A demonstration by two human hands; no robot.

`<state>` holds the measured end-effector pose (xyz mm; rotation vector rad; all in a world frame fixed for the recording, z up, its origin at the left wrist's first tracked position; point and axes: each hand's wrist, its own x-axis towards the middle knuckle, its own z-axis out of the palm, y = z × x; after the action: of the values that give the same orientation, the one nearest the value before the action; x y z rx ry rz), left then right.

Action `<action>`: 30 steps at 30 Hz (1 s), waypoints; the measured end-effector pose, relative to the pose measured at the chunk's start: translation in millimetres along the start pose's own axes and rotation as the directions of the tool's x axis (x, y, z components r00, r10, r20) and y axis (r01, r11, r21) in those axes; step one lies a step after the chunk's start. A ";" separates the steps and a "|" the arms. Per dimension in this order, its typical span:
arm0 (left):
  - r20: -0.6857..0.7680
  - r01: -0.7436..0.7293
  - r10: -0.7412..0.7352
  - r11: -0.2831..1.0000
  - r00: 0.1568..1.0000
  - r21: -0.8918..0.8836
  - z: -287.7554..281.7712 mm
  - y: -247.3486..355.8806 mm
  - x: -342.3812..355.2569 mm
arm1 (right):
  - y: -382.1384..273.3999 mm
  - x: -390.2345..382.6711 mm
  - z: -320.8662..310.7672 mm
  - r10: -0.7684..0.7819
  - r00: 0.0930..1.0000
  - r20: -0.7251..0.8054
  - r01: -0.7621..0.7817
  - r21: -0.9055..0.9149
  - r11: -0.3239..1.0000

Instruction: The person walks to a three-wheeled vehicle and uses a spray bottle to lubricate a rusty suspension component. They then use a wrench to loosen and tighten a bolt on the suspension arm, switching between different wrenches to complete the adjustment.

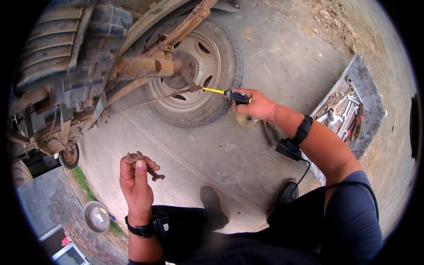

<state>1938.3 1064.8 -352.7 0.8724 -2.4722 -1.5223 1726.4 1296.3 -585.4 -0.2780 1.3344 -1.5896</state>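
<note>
My left hand (136, 187) is raised at lower left, thumb and fingers closed around a rusty double open-ended wrench (156, 176). The wrench's two jaws stick out past my fingers; thumb and fingers hide part of its shank. My right hand (259, 106) grips a yellow-and-black hand tool (230, 94) with a slim yellow shaft; its exact kind is unclear. The shaft's tip reaches the rusty lever end (194, 88), where a thin rod (152, 101) meets the lever in front of the wheel (207, 75). I cannot tell whether the tip touches.
A rusty axle (145, 67) and underbody fill the upper left. A metal tray (371, 104) of wrenches and other tools lies at right. Below my right hand are a round translucent item (246, 120) and dark tool handles (268, 133). A basin (96, 217) stands at lower left.
</note>
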 end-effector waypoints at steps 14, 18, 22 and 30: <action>0.012 -0.007 0.007 1.000 1.000 0.021 -0.8 -4.1 2.3 | -1.0 2.7 0.8 0.007 1.000 -0.009 -0.007 0.016 1.000; 0.019 -0.013 0.013 1.000 1.000 0.020 -1.1 -4.8 2.9 | 0.1 3.7 2.9 0.016 1.000 0.008 -0.017 0.054 0.998; 0.011 -0.013 0.012 0.999 1.000 0.034 -1.4 -5.1 1.3 | 5.3 2.6 2.4 0.013 1.000 0.000 -0.013 0.062 0.998; 0.020 -0.016 0.016 1.000 1.000 0.024 0.9 -3.3 0.3 | 4.8 7.2 6.4 0.016 1.000 -0.015 -0.015 0.023 1.000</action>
<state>1939.1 1064.3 -356.0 0.8432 -2.5107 -1.5056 1730.0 1287.3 -590.0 -0.2416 1.3257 -1.5958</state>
